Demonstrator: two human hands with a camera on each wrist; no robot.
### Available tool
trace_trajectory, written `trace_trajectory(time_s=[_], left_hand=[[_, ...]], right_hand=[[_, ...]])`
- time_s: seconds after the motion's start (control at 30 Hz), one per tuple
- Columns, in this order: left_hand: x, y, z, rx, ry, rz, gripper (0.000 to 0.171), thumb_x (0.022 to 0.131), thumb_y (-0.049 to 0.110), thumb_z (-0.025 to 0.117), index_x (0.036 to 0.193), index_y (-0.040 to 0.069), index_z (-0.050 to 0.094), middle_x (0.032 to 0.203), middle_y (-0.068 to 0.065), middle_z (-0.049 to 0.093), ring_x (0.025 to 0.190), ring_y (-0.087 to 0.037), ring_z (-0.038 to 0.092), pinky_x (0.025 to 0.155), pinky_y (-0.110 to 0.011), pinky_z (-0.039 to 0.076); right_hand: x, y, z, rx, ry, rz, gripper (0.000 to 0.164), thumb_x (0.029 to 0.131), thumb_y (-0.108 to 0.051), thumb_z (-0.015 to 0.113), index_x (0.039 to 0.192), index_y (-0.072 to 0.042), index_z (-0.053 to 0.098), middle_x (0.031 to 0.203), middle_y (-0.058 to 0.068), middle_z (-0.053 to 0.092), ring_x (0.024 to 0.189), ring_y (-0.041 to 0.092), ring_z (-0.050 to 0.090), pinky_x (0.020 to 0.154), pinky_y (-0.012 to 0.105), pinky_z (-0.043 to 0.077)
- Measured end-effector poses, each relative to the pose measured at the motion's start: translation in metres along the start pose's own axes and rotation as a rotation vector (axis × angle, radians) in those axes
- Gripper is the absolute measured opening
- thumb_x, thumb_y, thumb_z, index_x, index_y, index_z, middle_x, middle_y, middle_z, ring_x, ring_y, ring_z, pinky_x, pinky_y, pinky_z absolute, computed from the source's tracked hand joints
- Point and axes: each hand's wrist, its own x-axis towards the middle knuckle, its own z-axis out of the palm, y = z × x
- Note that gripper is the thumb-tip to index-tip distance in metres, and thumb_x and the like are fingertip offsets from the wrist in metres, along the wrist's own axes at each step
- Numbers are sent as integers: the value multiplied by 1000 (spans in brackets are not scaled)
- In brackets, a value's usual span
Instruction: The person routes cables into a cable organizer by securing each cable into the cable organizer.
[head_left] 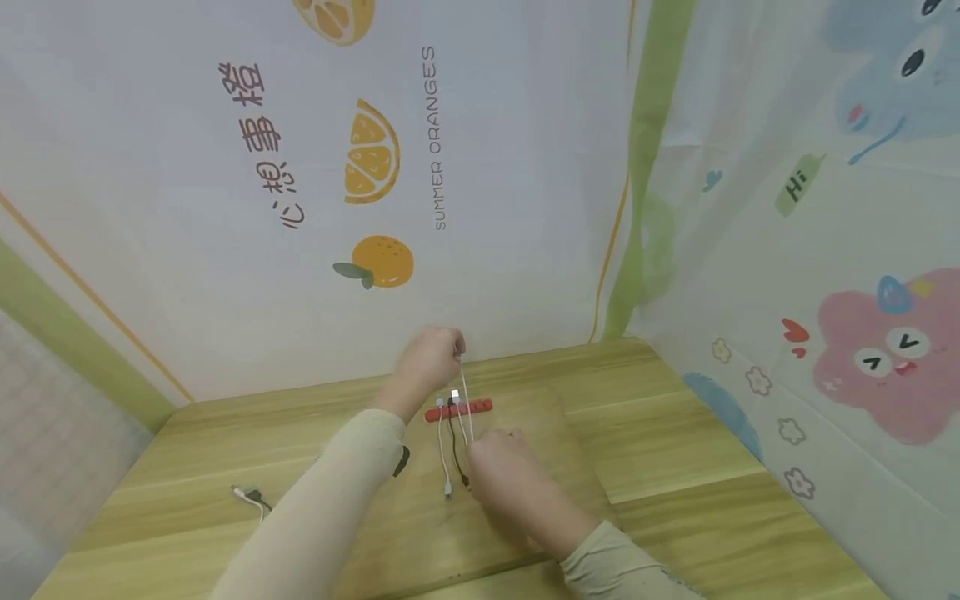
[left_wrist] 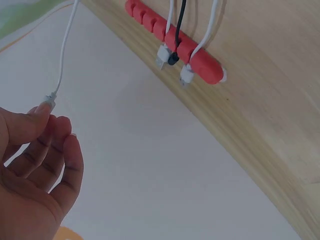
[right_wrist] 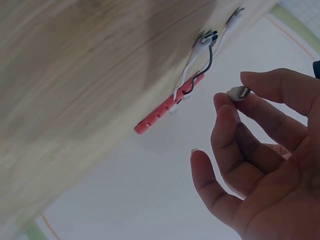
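A short white USB cable [head_left: 464, 392] stretches between the two hands, drawn nearly straight above the wooden table. My left hand [head_left: 431, 362] pinches one end of this cable [left_wrist: 63, 50] between thumb and fingertips, beyond the red strip. Nearer the body, my right hand [head_left: 510, 479] holds the other end, a metal-tipped plug [right_wrist: 239, 93], between thumb and index finger. Under the stretched cable lies a red cable organizer strip [head_left: 482, 406] with notches. Two white cables [left_wrist: 206, 37] and a black cable [left_wrist: 180, 25] sit in its notches; the remaining notches hold nothing.
Another white cable and a dark cable [head_left: 253, 495] lie together at the table's left. A thin board [head_left: 540, 417] lies under the strip on the wooden tabletop [head_left: 675, 442]. Printed cloth [head_left: 517, 208] hangs behind the table and on its right side.
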Motion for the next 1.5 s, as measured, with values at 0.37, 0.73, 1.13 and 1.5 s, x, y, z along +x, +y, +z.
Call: trace_trajectory(time_s=[0.37, 0.73, 1.13, 1.5], left_hand=[[5, -2, 26, -13, -6, -32, 32, 95, -3, 59, 123, 3, 73, 125, -12, 75, 116, -30, 71, 99, -45, 60], [4, -7, 51, 45, 12, 10, 19, 91, -4, 65, 103, 4, 77, 107, -11, 78, 98, -26, 71, 90, -44, 61], [7, -18, 76, 141, 5, -9, 15, 90, 3, 74, 102, 10, 80, 108, -7, 80, 100, -26, 75, 85, -44, 63], [11, -16, 80, 193, 12, -18, 16, 92, -1, 68, 86, 13, 76, 91, -3, 76, 78, -19, 66, 69, -38, 58]], right_hand=[[-1, 6, 2, -2, -21, -8, 29, 89, -17, 81, 67, -15, 64, 72, -3, 64, 64, 10, 52, 75, 37, 50], [-4, 5, 13, -42, -30, -6, 17, 87, -13, 78, 72, -13, 69, 76, 0, 69, 66, 13, 59, 75, 40, 55], [-4, 4, 20, -75, -51, -23, 20, 86, -13, 77, 68, -14, 67, 70, -1, 66, 62, 12, 56, 73, 41, 55], [2, 5, 24, -98, -52, -37, 22, 84, -9, 78, 68, -16, 64, 66, -3, 60, 58, 11, 48, 61, 33, 43]])
